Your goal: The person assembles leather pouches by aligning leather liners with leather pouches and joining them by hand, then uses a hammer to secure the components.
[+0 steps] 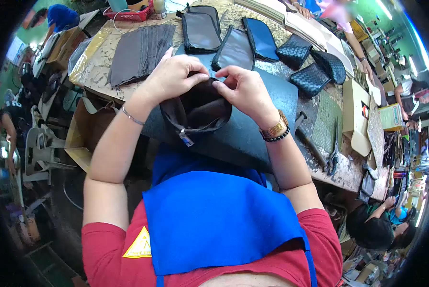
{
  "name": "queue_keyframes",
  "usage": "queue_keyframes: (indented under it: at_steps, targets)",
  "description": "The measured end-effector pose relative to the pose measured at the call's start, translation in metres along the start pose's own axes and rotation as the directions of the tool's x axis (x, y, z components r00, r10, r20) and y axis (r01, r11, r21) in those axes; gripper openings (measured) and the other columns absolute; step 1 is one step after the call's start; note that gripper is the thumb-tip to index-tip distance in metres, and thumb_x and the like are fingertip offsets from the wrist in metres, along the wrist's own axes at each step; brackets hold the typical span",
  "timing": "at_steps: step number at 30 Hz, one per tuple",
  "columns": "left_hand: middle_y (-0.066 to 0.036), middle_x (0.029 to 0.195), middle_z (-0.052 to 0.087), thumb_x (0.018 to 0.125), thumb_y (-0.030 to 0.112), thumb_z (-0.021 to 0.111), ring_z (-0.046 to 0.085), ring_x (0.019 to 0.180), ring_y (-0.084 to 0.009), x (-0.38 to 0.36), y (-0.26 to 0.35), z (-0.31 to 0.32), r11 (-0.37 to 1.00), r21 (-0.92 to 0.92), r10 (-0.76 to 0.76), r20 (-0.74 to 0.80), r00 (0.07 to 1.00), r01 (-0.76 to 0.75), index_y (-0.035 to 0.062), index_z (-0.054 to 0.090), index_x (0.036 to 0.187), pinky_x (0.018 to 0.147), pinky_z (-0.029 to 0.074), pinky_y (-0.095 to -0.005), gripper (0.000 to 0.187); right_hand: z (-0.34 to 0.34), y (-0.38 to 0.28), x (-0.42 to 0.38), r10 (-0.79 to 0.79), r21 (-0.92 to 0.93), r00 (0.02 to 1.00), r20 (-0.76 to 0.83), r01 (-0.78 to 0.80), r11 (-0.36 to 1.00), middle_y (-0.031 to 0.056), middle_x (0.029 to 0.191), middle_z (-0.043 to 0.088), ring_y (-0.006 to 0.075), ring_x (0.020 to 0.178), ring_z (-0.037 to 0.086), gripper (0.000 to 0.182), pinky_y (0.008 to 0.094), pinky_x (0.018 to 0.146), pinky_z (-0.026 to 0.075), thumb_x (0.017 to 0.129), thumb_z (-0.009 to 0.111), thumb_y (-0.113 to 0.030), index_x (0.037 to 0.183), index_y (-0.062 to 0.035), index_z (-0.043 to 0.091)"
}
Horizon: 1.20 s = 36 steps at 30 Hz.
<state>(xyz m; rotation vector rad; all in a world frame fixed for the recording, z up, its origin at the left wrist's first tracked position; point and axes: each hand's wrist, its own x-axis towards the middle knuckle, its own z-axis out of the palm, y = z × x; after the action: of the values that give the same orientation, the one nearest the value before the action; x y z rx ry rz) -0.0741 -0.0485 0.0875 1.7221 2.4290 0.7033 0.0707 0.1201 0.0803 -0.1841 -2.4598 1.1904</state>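
An open dark zippered pouch [198, 112] hangs between my hands, its opening facing me and its zipper pull at the lower edge. My left hand [176, 76] pinches the pouch's far rim with thumb and forefinger. Close beside it, my right hand [243, 91] grips the same rim with its thumb and fingers. Beneath the pouch lies a dark smooth board [276, 95]. Beyond my hands are a grey pouch [200, 31], a second grey pouch [236, 48] and a blue-black pouch [261, 39]. The inside bottom of the held pouch is in shadow.
Stacked dark pieces [140, 55] lie at the left of the worktable [99, 71]. Woven black pouches [310, 79], a hammer [312, 146] and scissors [335, 148] are at the right. A red basket [128, 13] stands at the far edge. Other people surround the table.
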Motion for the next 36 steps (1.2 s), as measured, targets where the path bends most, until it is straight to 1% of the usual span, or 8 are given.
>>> queue_keyframes:
  at_steps: [7, 8, 12, 18, 24, 27, 30, 36]
  targets:
    - [0.0, 0.105, 0.067, 0.089, 0.029, 0.069, 0.062, 0.11, -0.0219, 0.007, 0.003, 0.009, 1.0, -0.002, 0.004, -0.136, 0.991, -0.005, 0.0148, 0.071, 0.101, 0.109, 0.031, -0.0602, 0.019, -0.017, -0.002, 0.005, 0.118, -0.147, 0.989, 0.087, -0.104, 0.984, 0.0156, 0.072, 0.069, 0.0241, 0.07, 0.071, 0.018, 0.0343, 0.067, 0.054, 0.08, 0.068, -0.015, 0.086, 0.0016, 0.07]
    - [-0.003, 0.102, 0.069, 0.086, 0.026, 0.07, 0.064, 0.105, -0.0245, 0.002, 0.003, 0.013, 0.996, 0.088, 0.045, -0.215, 0.976, -0.027, 0.0126, 0.071, 0.102, 0.101, 0.043, -0.0499, 0.02, -0.017, -0.001, 0.004, 0.172, -0.147, 0.98, 0.096, -0.157, 0.977, 0.0151, 0.073, 0.07, 0.0233, 0.072, 0.072, 0.018, 0.0338, 0.068, 0.055, 0.08, 0.068, -0.014, 0.086, 0.0021, 0.07]
    - [-0.008, 0.094, 0.072, 0.086, 0.021, 0.07, 0.066, 0.088, -0.0292, -0.006, 0.002, 0.013, 0.996, 0.065, 0.077, -0.331, 0.941, -0.059, 0.0099, 0.073, 0.098, 0.079, 0.053, -0.0372, 0.017, -0.003, 0.011, 0.003, -0.076, 0.093, 0.996, -0.054, 0.081, 0.992, 0.0138, 0.083, 0.073, 0.0204, 0.079, 0.072, 0.019, 0.0314, 0.074, 0.055, 0.081, 0.066, -0.012, 0.093, 0.0029, 0.071]
    - [-0.009, 0.089, 0.07, 0.086, 0.021, 0.07, 0.065, 0.081, -0.0298, -0.01, 0.009, 0.01, 0.978, 0.201, 0.126, -0.379, 0.917, -0.052, 0.0074, 0.072, 0.091, 0.078, 0.053, -0.0368, 0.015, -0.003, 0.009, 0.017, -0.064, 0.055, 0.992, 0.105, 0.058, 0.997, 0.0135, 0.088, 0.074, 0.0181, 0.077, 0.071, 0.024, 0.0298, 0.073, 0.055, 0.087, 0.073, -0.019, 0.1, 0.0002, 0.074]
    - [-0.011, 0.086, 0.07, 0.086, 0.022, 0.072, 0.066, 0.079, -0.0289, -0.015, 0.016, 0.004, 0.988, -0.139, -0.1, -0.21, 0.973, 0.071, 0.0053, 0.071, 0.087, 0.077, 0.052, -0.0354, 0.017, -0.008, 0.013, 0.02, -0.014, 0.003, 0.993, 0.119, 0.014, 1.0, 0.0133, 0.084, 0.074, 0.0162, 0.072, 0.069, 0.025, 0.0294, 0.069, 0.054, 0.086, 0.076, -0.022, 0.1, -0.0011, 0.075]
    - [-0.009, 0.085, 0.071, 0.088, 0.023, 0.071, 0.067, 0.079, -0.0204, -0.01, -0.005, 0.025, 0.984, -0.14, 0.037, -0.447, 0.894, -0.111, 0.003, 0.072, 0.087, 0.075, 0.052, -0.0324, 0.02, -0.006, 0.018, 0.021, -0.059, -0.002, 0.992, 0.109, 0.059, 0.998, 0.0137, 0.084, 0.074, 0.0166, 0.073, 0.07, 0.025, 0.0293, 0.069, 0.054, 0.086, 0.076, -0.022, 0.1, -0.0005, 0.075]
    - [-0.006, 0.083, 0.071, 0.089, 0.025, 0.072, 0.064, 0.078, -0.0125, -0.011, -0.003, 0.017, 0.826, -0.497, -0.326, -0.038, 0.945, 0.265, -0.0005, 0.073, 0.089, 0.072, 0.051, -0.0287, 0.025, -0.009, 0.013, 0.024, -0.014, -0.006, 0.989, 0.146, 0.015, 1.0, 0.0141, 0.084, 0.074, 0.0172, 0.073, 0.07, 0.025, 0.0293, 0.07, 0.054, 0.086, 0.076, -0.02, 0.099, -0.0002, 0.075]
    - [-0.006, 0.076, 0.07, 0.088, 0.027, 0.072, 0.061, 0.072, -0.0094, -0.008, 0.002, 0.013, 0.834, -0.456, -0.361, -0.025, 0.932, 0.311, -0.0019, 0.074, 0.09, 0.068, 0.05, -0.0276, 0.029, -0.01, 0.01, 0.028, -0.028, -0.055, 0.983, 0.179, 0.038, 0.998, 0.0143, 0.081, 0.074, 0.0185, 0.071, 0.07, 0.022, 0.0306, 0.069, 0.054, 0.085, 0.074, -0.019, 0.097, -0.0005, 0.075]
